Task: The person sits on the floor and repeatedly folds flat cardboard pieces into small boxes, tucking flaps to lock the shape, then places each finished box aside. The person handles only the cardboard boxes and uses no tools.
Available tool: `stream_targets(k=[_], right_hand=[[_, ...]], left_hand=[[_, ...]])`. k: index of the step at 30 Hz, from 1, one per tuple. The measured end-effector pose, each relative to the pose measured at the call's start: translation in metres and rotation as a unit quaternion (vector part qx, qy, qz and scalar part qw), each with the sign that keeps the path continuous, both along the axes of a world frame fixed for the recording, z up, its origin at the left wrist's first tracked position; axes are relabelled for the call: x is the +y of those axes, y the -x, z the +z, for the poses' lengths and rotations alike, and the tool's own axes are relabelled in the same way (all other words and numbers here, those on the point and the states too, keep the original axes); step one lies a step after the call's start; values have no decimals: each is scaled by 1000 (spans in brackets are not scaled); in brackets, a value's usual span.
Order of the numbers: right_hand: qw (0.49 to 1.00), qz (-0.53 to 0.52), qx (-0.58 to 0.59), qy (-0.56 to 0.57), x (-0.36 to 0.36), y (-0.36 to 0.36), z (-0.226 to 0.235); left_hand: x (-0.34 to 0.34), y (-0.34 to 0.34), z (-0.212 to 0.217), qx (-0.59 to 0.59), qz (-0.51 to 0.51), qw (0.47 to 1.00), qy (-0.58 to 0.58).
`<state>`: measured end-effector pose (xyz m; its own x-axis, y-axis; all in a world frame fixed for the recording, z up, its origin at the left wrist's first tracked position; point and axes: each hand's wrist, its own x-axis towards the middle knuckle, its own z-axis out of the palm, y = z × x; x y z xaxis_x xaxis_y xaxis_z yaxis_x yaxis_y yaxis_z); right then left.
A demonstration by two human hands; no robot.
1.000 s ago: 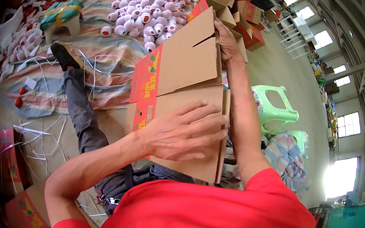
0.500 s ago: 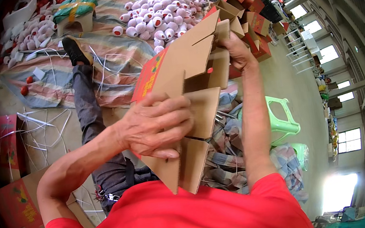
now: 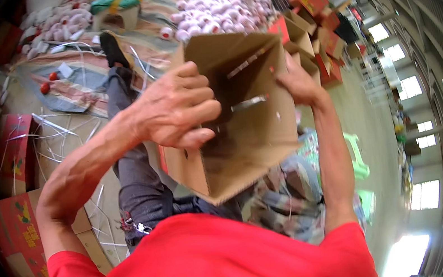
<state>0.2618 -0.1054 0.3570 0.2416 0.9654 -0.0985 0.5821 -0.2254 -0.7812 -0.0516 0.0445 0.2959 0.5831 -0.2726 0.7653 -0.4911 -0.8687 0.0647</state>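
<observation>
A brown cardboard carton (image 3: 256, 162) hangs tilted in front of my chest, opened out so that I look into its hollow inside. Pale streaks of light show between the flaps at its far end. My left hand (image 3: 179, 109) has its fingers curled at the carton's upper left edge, the thumb lying against the wall. On the opposite side, my right hand (image 3: 298, 81) grips the right wall near its top; some of its fingers are hidden. Red printing shows only as a sliver low on the outer left side.
White net-wrapped round fruit (image 3: 225, 2) lies heaped on a striped sheet (image 3: 91, 94). Red cartons (image 3: 11, 151) stand at my left, with loose white straps beside them. More open boxes (image 3: 302, 30) are piled at the far right. A green plastic stool (image 3: 356, 156) stands on the right.
The carton went from partly flattened, with slotted flaps toward me, to opened square, its hollow inside facing me. My left hand moved up and its fingers curled. The view shifted slightly.
</observation>
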Motion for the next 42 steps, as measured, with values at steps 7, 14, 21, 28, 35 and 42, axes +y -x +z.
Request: stream_targets(k=[7, 14, 21, 28, 35, 42], right_hand=[[987, 94, -132, 16, 12, 76, -10], [944, 114, -160, -264, 76, 83, -45], [851, 349, -202, -337, 104, 74, -64], [895, 350, -205, -186, 99, 48, -153], [925, 285, -193, -163, 95, 53, -211], [913, 272, -297, -64, 86, 57, -249]], left_hand=[[21, 3, 18, 43, 33, 997, 50], [23, -33, 4, 83, 39, 995, 40], [10, -56, -95, 152, 58, 985, 59], [-5, -50, -109, 242, 73, 962, -99], [-22, -47, -169, 345, 204, 909, -111], [-35, -29, -164, 270, 221, 930, 113]])
